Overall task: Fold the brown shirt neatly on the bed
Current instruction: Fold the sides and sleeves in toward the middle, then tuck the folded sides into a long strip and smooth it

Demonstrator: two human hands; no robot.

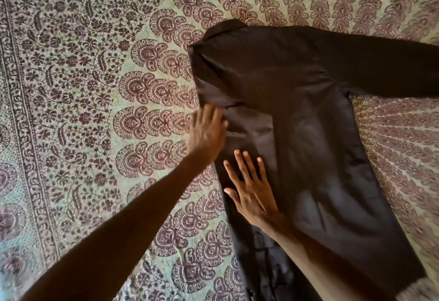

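The brown shirt (308, 115) lies flat on the bed, collar toward the top, hem toward the bottom right. Its left sleeve is folded inward over the body, and its right sleeve stretches out to the right edge of the view. My left hand (207, 131) rests flat on the folded left edge of the shirt, fingers slightly apart, a little blurred. Lower down the same folded strip, my right hand (250, 186) presses palm down with fingers spread. Neither hand grips cloth.
The bed is covered by a patterned sheet (95, 110) with maroon floral and fan motifs on pale green. Sheet shows on the left and right of the shirt.
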